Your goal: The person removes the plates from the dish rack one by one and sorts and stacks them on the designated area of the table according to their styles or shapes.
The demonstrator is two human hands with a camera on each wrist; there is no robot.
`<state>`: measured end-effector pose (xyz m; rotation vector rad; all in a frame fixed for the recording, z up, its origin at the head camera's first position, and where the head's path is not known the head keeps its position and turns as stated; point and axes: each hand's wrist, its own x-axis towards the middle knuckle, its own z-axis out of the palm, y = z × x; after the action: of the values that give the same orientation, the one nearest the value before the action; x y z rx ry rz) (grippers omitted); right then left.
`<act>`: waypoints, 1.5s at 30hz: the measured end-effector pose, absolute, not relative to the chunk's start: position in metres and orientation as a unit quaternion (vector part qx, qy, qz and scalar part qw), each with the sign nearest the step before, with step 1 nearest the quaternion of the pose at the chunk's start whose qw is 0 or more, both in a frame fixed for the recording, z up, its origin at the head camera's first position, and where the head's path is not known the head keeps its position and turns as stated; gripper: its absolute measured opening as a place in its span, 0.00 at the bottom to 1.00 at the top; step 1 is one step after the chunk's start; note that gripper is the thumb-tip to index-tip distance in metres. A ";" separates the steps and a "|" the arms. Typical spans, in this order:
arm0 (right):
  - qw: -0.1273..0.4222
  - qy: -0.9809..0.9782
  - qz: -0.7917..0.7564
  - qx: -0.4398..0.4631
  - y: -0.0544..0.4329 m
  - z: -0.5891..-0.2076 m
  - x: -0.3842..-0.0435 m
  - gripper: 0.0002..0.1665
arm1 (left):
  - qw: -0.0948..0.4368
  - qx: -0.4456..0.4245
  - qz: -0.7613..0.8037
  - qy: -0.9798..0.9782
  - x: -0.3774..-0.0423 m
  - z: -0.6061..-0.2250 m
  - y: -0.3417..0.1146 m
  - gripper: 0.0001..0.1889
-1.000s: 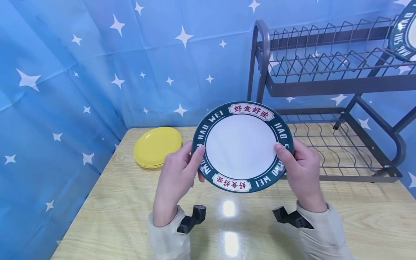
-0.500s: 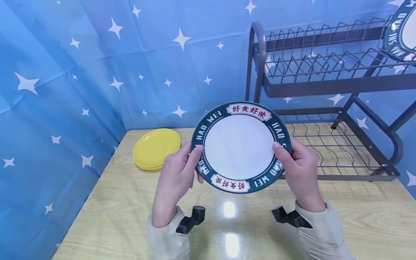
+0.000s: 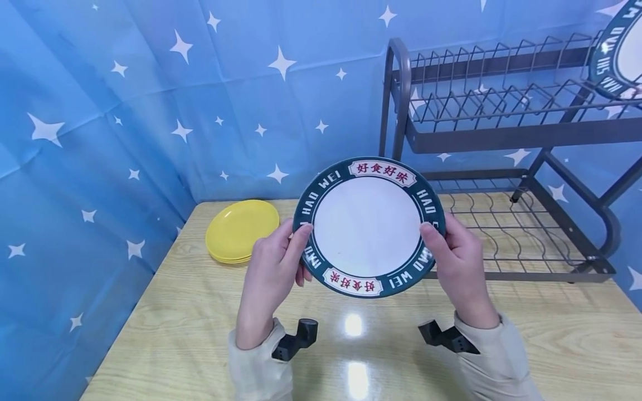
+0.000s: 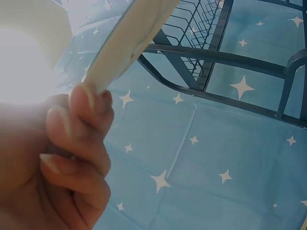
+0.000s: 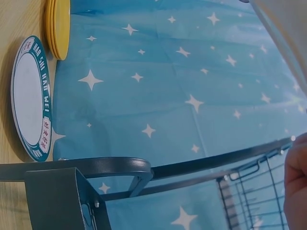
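Observation:
A white plate (image 3: 367, 227) with a dark green lettered rim is held up above the table in the head view, its face toward the camera. My left hand (image 3: 271, 273) pinches its left edge, thumb on the rim; in the left wrist view the fingers (image 4: 81, 129) curl under the pale plate edge (image 4: 127, 45). On the opposite edge, my right hand (image 3: 460, 264) grips the rim with its thumb on top and the other fingers mostly hidden behind. A second green-rimmed plate (image 5: 32, 98) lies on the table in the right wrist view, hidden from the head view.
Yellow plates (image 3: 243, 230) are stacked at the table's back left. A dark two-tier dish rack (image 3: 511, 136) stands at the back right, with another green-rimmed plate (image 3: 609, 64) upright in its top tier. A blue starry curtain (image 3: 281, 111) hangs behind.
The held plate and my right hand have drifted slightly left in the head view. Both hands keep their grip.

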<state>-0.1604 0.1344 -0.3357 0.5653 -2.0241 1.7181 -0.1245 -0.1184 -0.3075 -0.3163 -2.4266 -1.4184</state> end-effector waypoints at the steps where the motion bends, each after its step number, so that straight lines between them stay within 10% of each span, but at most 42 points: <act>1: 0.209 -0.726 0.622 0.206 0.135 -0.336 -0.160 0.14 | 0.159 -0.112 -0.499 -0.845 -0.125 -0.308 -0.119 0.15; 45: 0.357 -0.699 0.618 0.046 0.219 -0.345 -0.190 0.19 | 0.161 0.042 -0.550 -0.818 -0.168 -0.348 -0.136 0.21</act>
<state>-0.1901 0.2190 -0.3447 0.1179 -1.8035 1.5959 -0.1680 -0.1365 -0.3483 0.1210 -2.3359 -1.5706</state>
